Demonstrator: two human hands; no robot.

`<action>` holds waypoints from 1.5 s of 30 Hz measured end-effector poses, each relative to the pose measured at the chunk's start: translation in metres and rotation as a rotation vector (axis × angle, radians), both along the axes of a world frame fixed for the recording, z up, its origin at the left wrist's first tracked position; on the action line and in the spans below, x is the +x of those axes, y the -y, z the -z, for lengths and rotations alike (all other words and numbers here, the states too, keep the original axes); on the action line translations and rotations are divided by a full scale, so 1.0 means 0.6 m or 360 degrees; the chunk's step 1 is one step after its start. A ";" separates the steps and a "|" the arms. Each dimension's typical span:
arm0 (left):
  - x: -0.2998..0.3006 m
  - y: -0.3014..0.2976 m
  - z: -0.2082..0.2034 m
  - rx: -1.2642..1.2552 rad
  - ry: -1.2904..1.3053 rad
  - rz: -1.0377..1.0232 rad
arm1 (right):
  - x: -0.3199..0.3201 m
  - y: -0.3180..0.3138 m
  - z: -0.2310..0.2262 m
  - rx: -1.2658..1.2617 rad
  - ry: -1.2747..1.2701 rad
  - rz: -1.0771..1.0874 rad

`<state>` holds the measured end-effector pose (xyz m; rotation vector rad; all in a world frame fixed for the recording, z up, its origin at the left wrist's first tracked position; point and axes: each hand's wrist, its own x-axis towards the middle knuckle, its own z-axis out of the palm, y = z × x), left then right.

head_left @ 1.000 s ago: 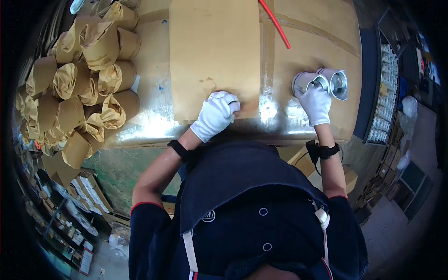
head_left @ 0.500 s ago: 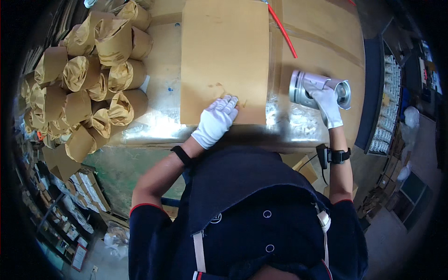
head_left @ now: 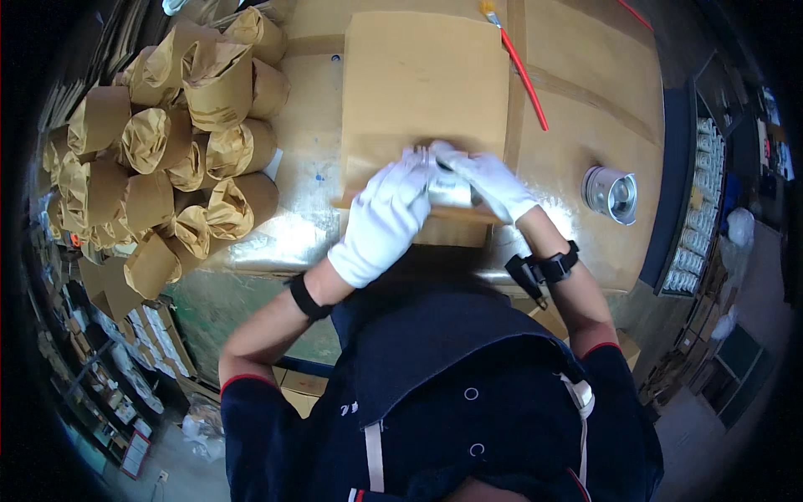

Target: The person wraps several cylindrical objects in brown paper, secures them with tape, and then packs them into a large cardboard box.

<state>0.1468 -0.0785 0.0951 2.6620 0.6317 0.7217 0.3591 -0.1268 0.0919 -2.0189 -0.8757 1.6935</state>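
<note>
A silvery metal piston (head_left: 452,193) lies on its side on the near part of a brown paper sheet (head_left: 425,79). My left hand (head_left: 381,219), in a white glove, closes over the piston's left end. From the other side my right hand (head_left: 492,179), also gloved, grips it, and the two sets of fingers meet on top, slightly blurred. The paper's near edge is lifted a little below the piston. My hands hide much of the piston. To the right, a second piston (head_left: 609,194) rests on the table, apart from both hands.
Paper-wrapped bundles (head_left: 222,84) are piled at the left of the cardboard-covered table (head_left: 585,92). A red-handled brush (head_left: 524,77) lies right of the sheet. Beyond the table's right edge stands a rack of pale parts (head_left: 691,209).
My right hand has brought one piston leftward from beside the other onto the paper. My left hand has moved from lying flat on the sheet to gripping that piston.
</note>
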 end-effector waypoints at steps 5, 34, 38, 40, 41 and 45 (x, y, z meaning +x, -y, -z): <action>0.073 -0.130 0.025 -0.0069 -0.0351 -0.0161 | 0.001 -0.056 -0.098 0.1004 0.1915 -0.0491; 0.124 -0.247 0.115 0.0372 -0.0627 -0.0068 | 0.098 -0.112 0.053 0.1561 0.1555 -0.0127; 0.146 -0.244 0.126 -0.0620 0.0332 -0.0543 | 0.107 -0.104 0.065 0.1592 0.1583 -0.0064; 0.154 -0.222 0.162 -0.1827 0.1060 -0.0832 | 0.095 -0.110 0.071 0.1651 0.1598 -0.0116; 0.167 -0.212 0.154 -0.2051 0.1136 -0.0781 | 0.098 -0.105 0.074 0.1653 0.1635 -0.0147; 0.217 -0.175 0.045 -0.1916 0.0229 -0.0953 | 0.205 -0.105 0.106 0.1956 0.1486 -0.0699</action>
